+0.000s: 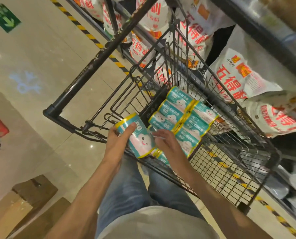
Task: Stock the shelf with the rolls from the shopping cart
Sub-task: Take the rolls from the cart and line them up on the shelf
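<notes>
Left hand (120, 138) gripped a teal roll (137, 135) at the shopping cart (230, 163) rim, seven o'clock of the stacked rolls (180, 116), right hand (166, 144) with loose fingers over them, grasping nothing, flour bags (243, 75) on the shelf (257, 26) at one o'clock

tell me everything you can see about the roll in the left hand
The roll is a short cylinder in glossy teal and white plastic wrap with a smiling cloud face and yellow bands at both ends. It lies tilted over the near left corner of the shopping cart. The left hand grips it, thumb across the teal part. The right hand is beside it; contact is unclear.
</notes>
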